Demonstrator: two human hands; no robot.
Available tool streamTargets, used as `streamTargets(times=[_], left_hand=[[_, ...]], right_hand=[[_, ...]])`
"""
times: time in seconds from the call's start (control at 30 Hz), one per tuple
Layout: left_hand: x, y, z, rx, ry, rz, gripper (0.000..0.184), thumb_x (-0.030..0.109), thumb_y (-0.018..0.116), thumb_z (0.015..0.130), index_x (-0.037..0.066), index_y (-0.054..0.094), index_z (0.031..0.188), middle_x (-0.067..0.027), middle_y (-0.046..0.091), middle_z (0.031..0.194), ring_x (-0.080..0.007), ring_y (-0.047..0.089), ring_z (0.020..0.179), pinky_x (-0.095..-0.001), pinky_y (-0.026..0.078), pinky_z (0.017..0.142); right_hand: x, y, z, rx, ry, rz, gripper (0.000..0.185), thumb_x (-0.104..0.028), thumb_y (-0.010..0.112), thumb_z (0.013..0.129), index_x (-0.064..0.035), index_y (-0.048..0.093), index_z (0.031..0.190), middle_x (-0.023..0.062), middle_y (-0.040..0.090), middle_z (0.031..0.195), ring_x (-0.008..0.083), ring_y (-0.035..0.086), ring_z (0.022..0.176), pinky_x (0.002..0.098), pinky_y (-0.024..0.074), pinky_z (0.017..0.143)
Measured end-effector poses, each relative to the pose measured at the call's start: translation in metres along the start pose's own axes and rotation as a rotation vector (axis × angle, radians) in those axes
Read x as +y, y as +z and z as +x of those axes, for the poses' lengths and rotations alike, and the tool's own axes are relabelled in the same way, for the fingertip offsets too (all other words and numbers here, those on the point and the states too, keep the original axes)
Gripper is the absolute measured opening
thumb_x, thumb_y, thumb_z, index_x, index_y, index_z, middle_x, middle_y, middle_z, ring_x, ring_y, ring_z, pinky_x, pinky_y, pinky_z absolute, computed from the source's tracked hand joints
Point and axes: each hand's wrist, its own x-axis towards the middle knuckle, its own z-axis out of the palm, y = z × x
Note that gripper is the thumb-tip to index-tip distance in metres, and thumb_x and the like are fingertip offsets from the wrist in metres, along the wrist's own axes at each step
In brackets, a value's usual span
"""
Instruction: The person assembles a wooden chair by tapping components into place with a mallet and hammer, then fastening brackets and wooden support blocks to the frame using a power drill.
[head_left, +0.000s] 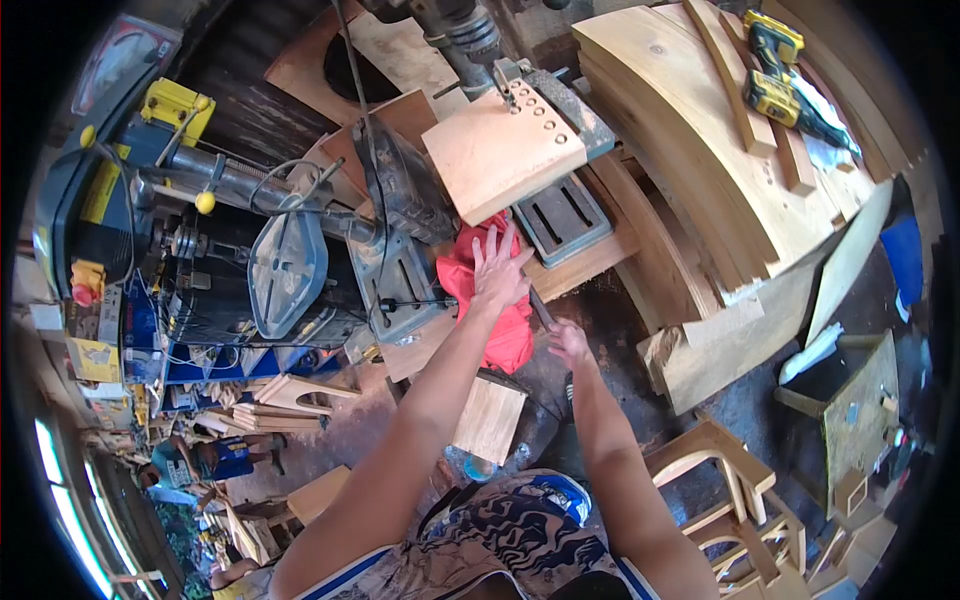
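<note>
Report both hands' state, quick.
Left hand: open, fingers spread on the red cloth.
Right hand: closed, holding the end of a dark bar.

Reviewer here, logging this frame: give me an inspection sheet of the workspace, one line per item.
Surface: light wooden board with round holes on the drill-press table; slotted grey metal base below.
Job's things: crumpled red cloth; narrow dark bar beside it.
Clutter: yellow-and-black cordless drill and loose wooden strips on stacked curved wooden panels.
Grippers: bare hands; left spread on the cloth, right at the bar's lower end, grip unclear.
Cables: thin dark cable hanging left of the board.
Surroundings: wooden frames lower right; other people lower left.
</note>
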Motion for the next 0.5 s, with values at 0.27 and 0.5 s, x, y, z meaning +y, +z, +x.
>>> streamTargets(times=[0.27,0.5], left_hand=[[-0.102,0.025,-0.028,-0.240,-0.433,0.127,0.054,0.047,0.060,0.092,0.022,0.063,0.140,-0.0043,0.047,0.156,-0.0275,0.033,0.150,-0.0687,0.011,0.121],[-0.116,0.020,-0.029,-0.110,-0.483,0.050,0.050,0.042,0.063,0.089,0.022,0.066,0.135,-0.0014,0.055,0.150,-0.0251,0.042,0.143,-0.0661,0.019,0.118]], right_hand=[[-0.090,0.034,-0.006,-0.223,0.049,-0.057,0.033,-0.033,0.067,0.097,-0.0105,0.063,0.121,-0.0019,0.060,0.075,0.0089,0.054,0.058,0.0259,0.0456,0.054],[-0.134,0.081,0.001,-0.308,-0.101,-0.140,0.011,-0.020,0.063,0.098,-0.0095,0.061,0.100,-0.0022,0.052,0.066,0.0101,0.045,0.049,0.0283,0.0348,0.041]])
